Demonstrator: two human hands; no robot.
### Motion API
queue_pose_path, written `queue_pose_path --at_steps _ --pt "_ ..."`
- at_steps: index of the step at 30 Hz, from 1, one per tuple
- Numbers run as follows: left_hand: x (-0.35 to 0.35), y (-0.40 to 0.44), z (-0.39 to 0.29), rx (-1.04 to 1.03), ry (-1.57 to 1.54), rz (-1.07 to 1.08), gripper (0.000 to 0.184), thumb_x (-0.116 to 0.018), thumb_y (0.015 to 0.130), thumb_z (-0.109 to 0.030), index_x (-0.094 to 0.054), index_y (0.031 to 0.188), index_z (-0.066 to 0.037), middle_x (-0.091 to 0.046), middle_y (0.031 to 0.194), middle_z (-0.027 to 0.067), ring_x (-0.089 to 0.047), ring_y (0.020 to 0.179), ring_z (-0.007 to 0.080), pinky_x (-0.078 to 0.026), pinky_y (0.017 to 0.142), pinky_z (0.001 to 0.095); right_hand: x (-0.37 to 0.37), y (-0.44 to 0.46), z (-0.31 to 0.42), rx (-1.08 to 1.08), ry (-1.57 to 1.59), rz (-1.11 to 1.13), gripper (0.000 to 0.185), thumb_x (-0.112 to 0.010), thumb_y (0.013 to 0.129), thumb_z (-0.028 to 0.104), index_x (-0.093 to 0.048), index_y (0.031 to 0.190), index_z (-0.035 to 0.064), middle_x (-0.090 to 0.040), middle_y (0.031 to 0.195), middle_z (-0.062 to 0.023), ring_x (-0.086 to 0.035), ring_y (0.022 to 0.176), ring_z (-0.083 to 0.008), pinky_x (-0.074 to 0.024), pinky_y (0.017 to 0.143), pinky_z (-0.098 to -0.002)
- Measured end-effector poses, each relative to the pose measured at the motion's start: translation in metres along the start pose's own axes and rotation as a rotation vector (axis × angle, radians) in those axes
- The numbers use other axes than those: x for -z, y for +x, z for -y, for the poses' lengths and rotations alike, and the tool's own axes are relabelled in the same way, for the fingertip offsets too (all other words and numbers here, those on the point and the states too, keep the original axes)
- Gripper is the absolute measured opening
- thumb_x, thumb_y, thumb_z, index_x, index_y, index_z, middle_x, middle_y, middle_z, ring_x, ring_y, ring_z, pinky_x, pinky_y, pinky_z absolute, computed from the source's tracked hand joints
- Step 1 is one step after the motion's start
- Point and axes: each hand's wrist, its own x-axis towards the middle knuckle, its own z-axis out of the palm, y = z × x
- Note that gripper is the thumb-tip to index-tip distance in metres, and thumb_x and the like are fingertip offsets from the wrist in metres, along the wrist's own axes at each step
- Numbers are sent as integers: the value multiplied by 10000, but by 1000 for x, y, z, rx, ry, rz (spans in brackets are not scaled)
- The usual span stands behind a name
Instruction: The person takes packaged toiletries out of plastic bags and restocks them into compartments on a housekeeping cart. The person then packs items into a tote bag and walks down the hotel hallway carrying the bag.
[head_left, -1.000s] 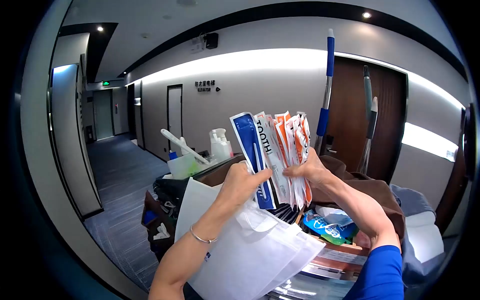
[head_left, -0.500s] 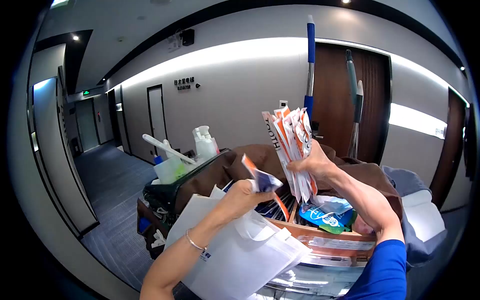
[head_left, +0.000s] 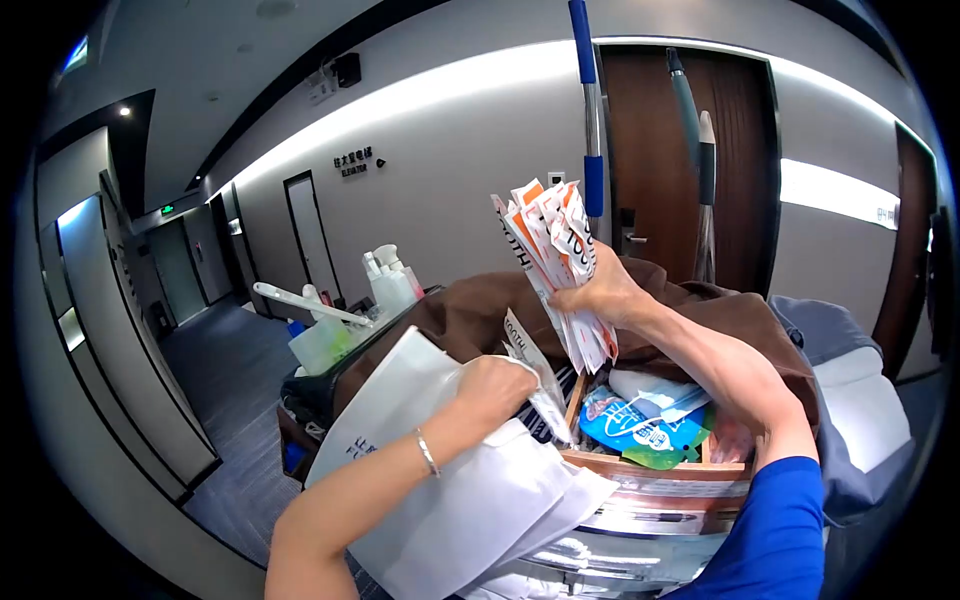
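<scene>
My right hand (head_left: 605, 290) grips a thick bundle of white and orange toothbrush packets (head_left: 550, 245), held upright above the cart's wooden tray. Lower and to the left, my left hand (head_left: 497, 390) is closed on a few packets (head_left: 538, 375) marked "TOOTH", which slant over the tray's left part. A white bag (head_left: 420, 500) hangs below my left hand and forearm; whether my fingers also hold it is hidden. In the tray's right compartment lies a blue and green pouch (head_left: 640, 425), under my right forearm.
White bottles (head_left: 390, 280) and a white-handled brush (head_left: 310, 303) stand at the cart's back left. Brown cloth (head_left: 460, 310) covers its rear. Upright poles (head_left: 593, 120) rise behind it, before a brown door (head_left: 650, 150). A grey bag (head_left: 850, 400) hangs at right; a carpeted corridor (head_left: 220, 350) runs left.
My left hand has moved down from the bundle with some packets, separating them from those in my right hand. The right-hand bundle has shifted slightly left in view as the camera turned.
</scene>
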Motion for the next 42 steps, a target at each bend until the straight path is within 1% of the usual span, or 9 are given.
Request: queue_pose_path --at_steps 8,18,23,29,33,36,39,41,42 --pt "67 -36 36 359 -51 12 494 -574 746 -44 -476 1223 -127 -612 662 103 -646 663 282 -483 538 409 9 15 6 140 5 13 501 -721 604 67 -533 1059 -22 -581 956 -63 -530 907 -145 -411 889 -309" --pt "60 -102 95 708 -68 363 766 -775 668 -320 -458 1291 -7 -658 853 217 -654 837 335 -512 701 410 -18 63 27 269 180 -45 454 -696 637 32 -543 1059 -38 -605 932 -87 -582 827 -146 -480 780 -316" --pt "19 -95 114 740 -103 267 567 -633 760 -519 -619 973 7 -670 819 184 -659 797 334 -521 689 425 -62 77 46 285 240 11 409 -715 635 62 -576 1004 -48 -616 875 -86 -586 784 -149 -490 766 -311" --pt "-10 -82 112 666 -90 397 423 -654 747 -479 -696 783 -60 -683 826 151 -672 795 299 -535 694 395 -121 88 38 300 223 99 542 -736 617 131 -512 1078 -44 -582 986 -92 -552 914 -164 -445 858 -309" --pt "-32 -90 128 629 -93 291 327 -605 798 -373 -706 817 -63 -678 778 159 -674 754 298 -538 656 405 -153 96 23 270 274 173 551 -732 623 127 -505 1097 -41 -580 1000 -91 -544 935 -160 -439 868 -306" --pt "-22 -92 156 938 -237 70 261 -593 794 -279 -695 811 -40 -670 796 181 -668 771 308 -533 674 403 -171 100 13 298 227 185 551 -729 625 120 -506 1106 -32 -578 1013 -90 -540 948 -159 -432 880 -305" --pt "-8 -111 186 1024 -827 -81 203 -573 800 -187 -682 878 -35 -668 867 187 -653 823 329 -519 734 389 -193 98 12 338 324 239 569 -734 618 109 -505 1123 -16 -574 1028 -83 -537 965 -167 -423 896 -308" --pt "-21 -126 203 446 -583 -403 209 -571 810 -128 -652 979 -36 -649 955 200 -633 916 290 -492 809 356 -204 97 8 428 266 241 594 -740 607 104 -504 1142 0 -571 1028 -89 -537 979 -176 -420 892 -309" --pt "-25 -131 212 447 -621 -404 231 -587 832 -127 -627 1031 -17 -641 988 174 -605 971 244 -473 853 351 -213 93 5 467 265 198 564 -744 604 106 -513 1109 6 -574 1013 -110 -546 982 -194 -423 882 -315"
